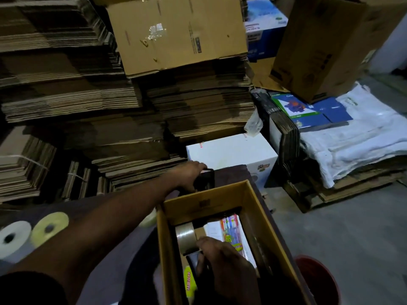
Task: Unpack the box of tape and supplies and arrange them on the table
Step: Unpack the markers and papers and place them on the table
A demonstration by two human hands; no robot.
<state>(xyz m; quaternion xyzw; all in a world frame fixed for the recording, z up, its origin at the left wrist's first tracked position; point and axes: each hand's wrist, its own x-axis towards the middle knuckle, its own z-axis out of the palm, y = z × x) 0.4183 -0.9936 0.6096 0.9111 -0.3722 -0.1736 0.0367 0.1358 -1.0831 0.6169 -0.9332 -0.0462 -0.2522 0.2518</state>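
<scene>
An open cardboard box (259,208) stands on the dark table (231,172). Inside it are a brown tape roll (185,235) on edge, a pack of coloured pens (231,232), white paper and a yellow labelled item (190,281). My right hand (222,258) is down in the box, fingers closed on a dark flat object (193,264) beside the tape roll. My left hand (189,175) reaches past the box's far end and grips a black object (208,179) on the table. A white roll (13,238) and a yellow roll (49,226) lie flat at the left.
Tall stacks of flattened cardboard (110,106) rise behind the table. A white carton (233,150) sits just beyond the table's far edge. A pale tape roll (150,219) peeks out left of the box. A red bucket (317,280) stands on the floor at lower right.
</scene>
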